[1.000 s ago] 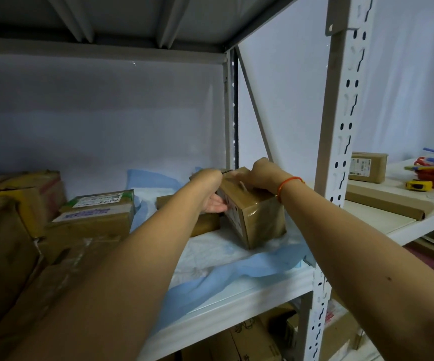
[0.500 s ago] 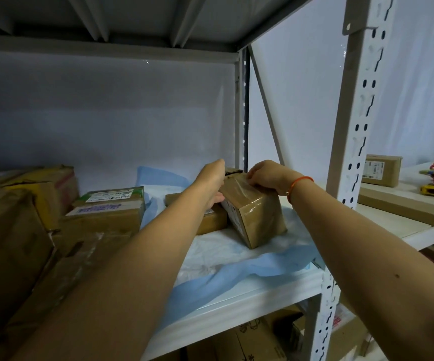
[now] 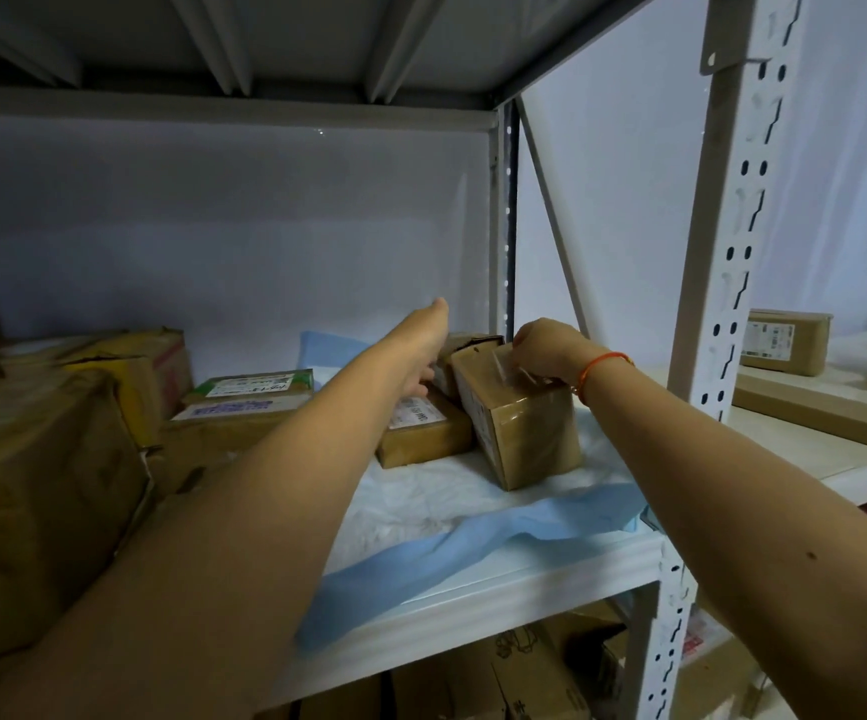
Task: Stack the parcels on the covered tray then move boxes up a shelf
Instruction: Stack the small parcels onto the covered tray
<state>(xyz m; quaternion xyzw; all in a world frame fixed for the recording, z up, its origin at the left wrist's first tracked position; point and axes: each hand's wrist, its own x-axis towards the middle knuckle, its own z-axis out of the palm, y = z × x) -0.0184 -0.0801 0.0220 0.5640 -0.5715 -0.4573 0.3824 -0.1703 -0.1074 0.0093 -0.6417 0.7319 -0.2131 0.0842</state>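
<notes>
Far left of the shelf (image 3: 473,579) is jammed with big brown boxes (image 3: 41,459) right up to the front edge, so no room to slide anything there. Next over, two labelled parcels (image 3: 244,402) sit stacked at the left edge of the blue-and-white cover (image 3: 447,543). My left hand (image 3: 423,356) reaches in over a flat parcel (image 3: 423,428), thumb sticking up; the fingers are tucked down behind my wrist against it, so I can't tell if they're gripping. Just right of that, the taped box (image 3: 519,428) is tilted, leaning toward the flat parcel and touching it, with a smaller box (image 3: 460,348) poking out behind. My right hand (image 3: 540,348) has its fingers curled on the top of the taped box, pinching at the tape there. In front of the parcels the cover is bare out to the shelf lip, blue edge rumpled. Right of the box there's a narrow gap to the white upright post (image 3: 722,304).
</notes>
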